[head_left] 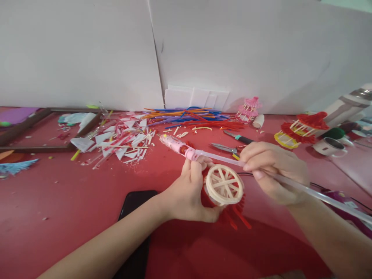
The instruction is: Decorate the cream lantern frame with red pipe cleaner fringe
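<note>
My left hand point(188, 193) is closed around a small craft piece with a pale, spoked wooden ring point(224, 185) on top and red pipe-cleaner fringe below. The same hand's fingers also grip a pink patterned tube point(174, 145) that looks like a glue gun, pointing away to the left. A long translucent glue stick point(219, 157) runs into the tube's rear end. Pinched between thumb and fingers, the stick passes through my right hand point(274, 170) and on past the right edge of view. My left palm hides the craft piece's lower part.
Pliers point(238, 136) and scissors point(223, 148) lie beyond my hands. Pipe cleaners point(188, 115) and paper scraps point(122, 139) cover the back. A pink pagoda-like model point(249, 108), a red and yellow one point(302, 130) and a mug point(328, 147) stand right. A phone point(133, 236) lies under my left forearm.
</note>
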